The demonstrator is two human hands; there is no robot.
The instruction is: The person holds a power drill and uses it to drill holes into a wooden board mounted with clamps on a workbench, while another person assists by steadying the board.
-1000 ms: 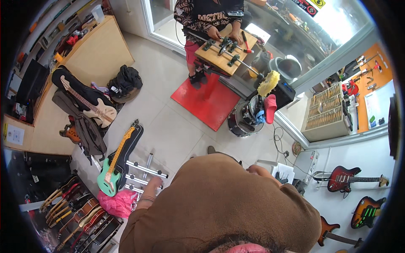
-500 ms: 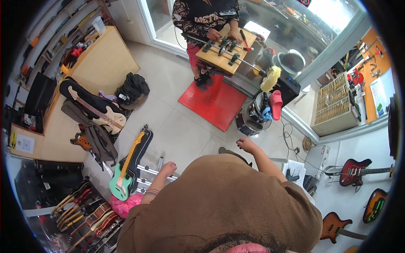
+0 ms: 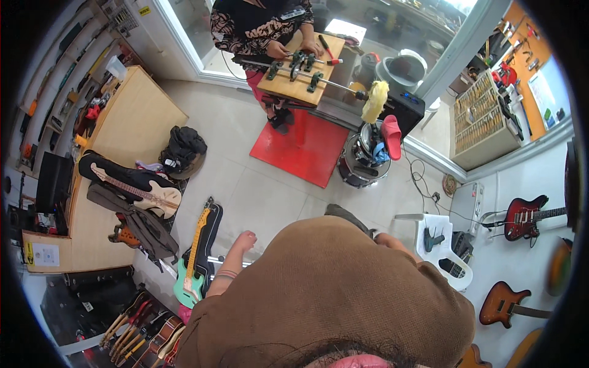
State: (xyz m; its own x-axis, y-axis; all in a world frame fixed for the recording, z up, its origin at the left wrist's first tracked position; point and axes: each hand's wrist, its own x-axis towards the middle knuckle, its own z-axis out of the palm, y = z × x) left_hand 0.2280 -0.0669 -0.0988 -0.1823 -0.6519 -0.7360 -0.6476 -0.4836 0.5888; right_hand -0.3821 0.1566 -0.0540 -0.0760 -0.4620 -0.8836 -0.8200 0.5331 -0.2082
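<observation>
- Person in brown knit top is standing and looking down; the left hand is hanging out at the side, fingers loosely curled in, gripping nothing.
- Right hand is not showing — only a bit of right forearm peeks past the shoulder, so I cannot tell whether it is open or holding anything.
- Nearest thing to the left hand is the mint-green electric guitar, lying face up on a black gig bag on the tiled floor, near the hand but not touching.
- Chrome stand bars are lying just beside the guitar, under the left arm.
- Step in hand, as a judgement — the person is walking or standing between jobs, not handling anything.
- If the green guitar is the target, the next move calls for bending down and reaching left, gripping the neck clear of the stand bars.
- Around: a cream guitar in an open case on the wooden table, a red mat, a white plastic chair.
- A co-worker's hands are working at a wooden bench jig well apart.
</observation>
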